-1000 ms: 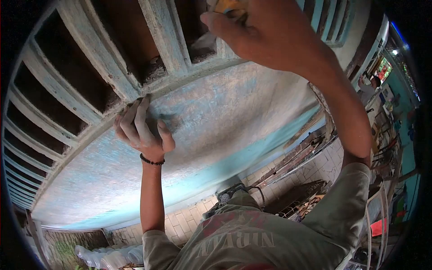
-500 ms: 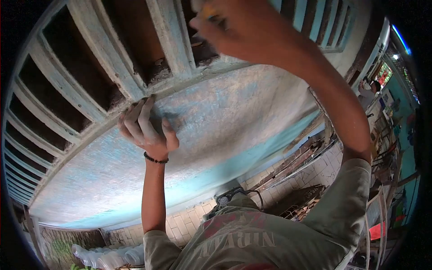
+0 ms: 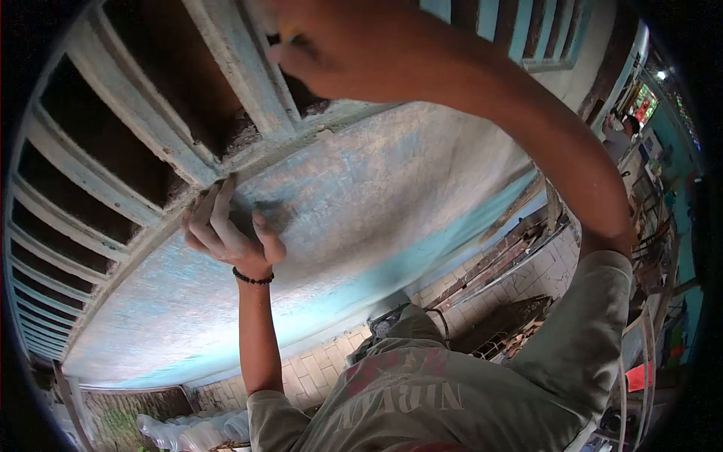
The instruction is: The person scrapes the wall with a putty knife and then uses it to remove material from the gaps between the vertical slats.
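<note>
My left hand [image 3: 235, 233] rests against the wall under the barred window, fingers bent and apart, fingertips at the edge of the sill [image 3: 260, 157]. Pale dust coats its fingers, and a dark beaded bracelet [image 3: 253, 277] circles the wrist. Higher up, my right hand [image 3: 324, 56] is closed in front of the window bars [image 3: 252, 71]. A small yellow-orange bit shows at its fingers, but blur and the hand itself hide what it holds. The bars are pale blue and grey, with worn paint. Below the sill, the wall [image 3: 354, 200] has patchy blue and whitish paint.
Clear plastic containers [image 3: 197, 431] stand at lower left. A dark crate-like object [image 3: 512, 328] and long strips [image 3: 493, 260] lie on the tiled floor [image 3: 320, 369]. At far right, another person [image 3: 619, 139] is among clutter.
My right hand has shifted left along the bars, still closed. My left hand appears slightly lower and further left as the view shifts, still against the wall at the sill.
</note>
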`<act>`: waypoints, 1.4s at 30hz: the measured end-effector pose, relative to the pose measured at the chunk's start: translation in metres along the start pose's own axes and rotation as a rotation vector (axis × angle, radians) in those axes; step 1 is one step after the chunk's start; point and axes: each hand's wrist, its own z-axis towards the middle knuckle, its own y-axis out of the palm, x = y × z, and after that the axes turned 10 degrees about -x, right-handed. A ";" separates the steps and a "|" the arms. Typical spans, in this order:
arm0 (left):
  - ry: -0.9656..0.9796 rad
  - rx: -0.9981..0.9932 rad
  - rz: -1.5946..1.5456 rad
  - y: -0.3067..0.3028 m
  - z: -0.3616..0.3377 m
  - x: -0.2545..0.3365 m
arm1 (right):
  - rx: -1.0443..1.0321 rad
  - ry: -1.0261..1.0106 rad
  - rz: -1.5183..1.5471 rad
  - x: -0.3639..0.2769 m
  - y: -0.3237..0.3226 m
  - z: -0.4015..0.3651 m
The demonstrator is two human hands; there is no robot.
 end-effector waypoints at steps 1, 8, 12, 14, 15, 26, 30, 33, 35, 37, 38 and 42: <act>-0.004 -0.002 0.013 -0.001 0.000 0.002 | -0.033 -0.019 0.017 -0.002 -0.001 -0.006; 0.026 -0.005 0.011 0.003 -0.003 -0.006 | -0.243 -0.015 -0.160 -0.031 -0.049 -0.006; 0.024 0.009 0.021 0.004 -0.005 -0.008 | 0.146 -0.245 -0.166 0.005 -0.006 -0.010; 0.022 -0.010 0.031 0.003 -0.006 -0.008 | 0.078 -0.162 -0.211 0.004 0.010 -0.004; 0.020 -0.010 0.028 0.002 -0.005 -0.006 | 0.050 -0.117 -0.231 0.002 0.018 0.000; 0.012 -0.016 0.053 0.002 -0.005 -0.005 | -0.002 -0.075 -0.221 0.005 0.017 -0.001; 0.021 -0.006 0.035 0.003 -0.004 -0.005 | -0.031 -0.129 -0.182 0.003 0.008 -0.008; 0.025 -0.004 0.033 0.002 -0.004 -0.004 | -0.044 -0.181 -0.134 0.002 -0.012 -0.017; 0.037 -0.001 0.040 0.001 -0.002 -0.002 | -0.042 -0.209 -0.124 0.002 -0.026 -0.022; 0.040 -0.001 0.052 0.002 -0.002 -0.004 | -0.044 -0.223 -0.125 0.003 -0.032 -0.022; 0.033 0.001 0.055 0.001 -0.002 -0.004 | -0.050 -0.231 -0.119 0.004 -0.034 -0.022; 0.039 0.008 0.013 0.001 0.000 -0.003 | -0.047 -0.197 -0.144 0.006 -0.020 -0.019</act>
